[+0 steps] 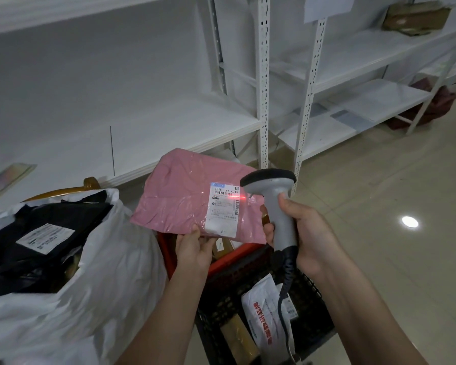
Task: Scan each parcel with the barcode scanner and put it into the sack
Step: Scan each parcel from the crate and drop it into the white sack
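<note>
Taking the pink parcel [184, 198] as the landmark, the white sack [95, 280] stands to its left and lower, mouth gaping, with black poly-bagged parcels [37, 238] already inside, one showing a white label. Behind the sack a brown curved rail [63, 192] peeks out, and white shelving [169, 122] runs behind everything.

The pink parcel itself is held up in the air, tilted toward the camera, above a red crate [169, 259] and a black crate [308, 312]. The left hand [192, 248] pinches its near bottom edge, thumb on top just beside the shipping label [224, 209], fingers underneath. The parcel is a thin plastic mailer, creased and glossy; it looks light, soft and floppy, probably clothing, and the film is likely slippery. An edge pinch seems enough for its weight, though it may sag, so a grip nearer the middle of an edge, clear of the label, should keep the barcode flat.

To the right of the parcel, the right hand [300, 233] is wrapped around the handle of the grey barcode scanner [271, 196], whose head points at the label; a red line of light falls on the label's right side. Below the parcel, the black crate holds a white parcel with red print [261, 306] and a brown box [237, 335].
</note>
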### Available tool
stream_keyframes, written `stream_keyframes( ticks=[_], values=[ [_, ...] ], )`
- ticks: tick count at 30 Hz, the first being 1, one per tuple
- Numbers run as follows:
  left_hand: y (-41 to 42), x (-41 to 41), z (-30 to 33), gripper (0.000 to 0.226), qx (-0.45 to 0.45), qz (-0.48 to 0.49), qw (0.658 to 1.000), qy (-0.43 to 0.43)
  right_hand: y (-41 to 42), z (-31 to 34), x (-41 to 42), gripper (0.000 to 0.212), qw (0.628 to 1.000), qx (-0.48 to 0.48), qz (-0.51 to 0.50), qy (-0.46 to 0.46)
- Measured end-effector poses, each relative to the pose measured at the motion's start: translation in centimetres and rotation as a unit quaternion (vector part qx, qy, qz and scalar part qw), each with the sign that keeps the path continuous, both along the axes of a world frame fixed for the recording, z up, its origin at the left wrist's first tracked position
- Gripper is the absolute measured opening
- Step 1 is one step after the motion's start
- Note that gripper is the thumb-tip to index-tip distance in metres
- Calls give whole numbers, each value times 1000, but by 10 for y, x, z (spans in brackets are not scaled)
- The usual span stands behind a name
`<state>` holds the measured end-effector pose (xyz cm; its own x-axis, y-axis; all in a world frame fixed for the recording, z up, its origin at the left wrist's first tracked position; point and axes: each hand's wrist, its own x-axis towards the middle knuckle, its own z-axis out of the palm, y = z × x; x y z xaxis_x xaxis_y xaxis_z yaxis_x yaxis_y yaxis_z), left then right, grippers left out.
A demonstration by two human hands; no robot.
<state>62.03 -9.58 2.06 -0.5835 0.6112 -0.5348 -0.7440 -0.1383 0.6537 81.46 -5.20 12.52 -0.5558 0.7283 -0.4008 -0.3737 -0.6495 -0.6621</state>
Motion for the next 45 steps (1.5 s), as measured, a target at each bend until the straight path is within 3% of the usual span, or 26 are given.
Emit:
stream_keyframes(
  ticks=[8, 14, 20, 27, 31, 33, 38, 45],
  values=[
    [3, -1, -3, 35, 6, 21, 1000, -14, -9, 6, 1, 30, 1000, 28, -10, 2],
    [1, -2, 1, 36, 21, 25, 999, -4, -18, 12, -4, 39, 999, 22, -32, -2],
    [-7, -8, 4, 37, 38, 29, 999, -5, -27, 15, -12, 18, 999, 34, -24, 5],
    [-21, -26, 4, 38, 26, 55, 998, -10, -37, 16, -28, 21, 998, 56, -9, -25],
    [-35, -38, 10, 38, 25, 63, 998, -18, -46, 18, -44, 35, 996, 82, 17, -36],
    [-46, -45, 17, 38, 33, 71, 997, -25, -51, 18, -55, 26, 993, 99, 30, -49],
    [-86, -87, 50, 34, 83, 131, 988, 16, -67, 21, -91, 19, 992, 107, 45, -50],
    [-151, -182, 97, 48, 35, 269, 962, 37, -99, 20, -140, 22, 994, 70, 74, -51]
  ],
)
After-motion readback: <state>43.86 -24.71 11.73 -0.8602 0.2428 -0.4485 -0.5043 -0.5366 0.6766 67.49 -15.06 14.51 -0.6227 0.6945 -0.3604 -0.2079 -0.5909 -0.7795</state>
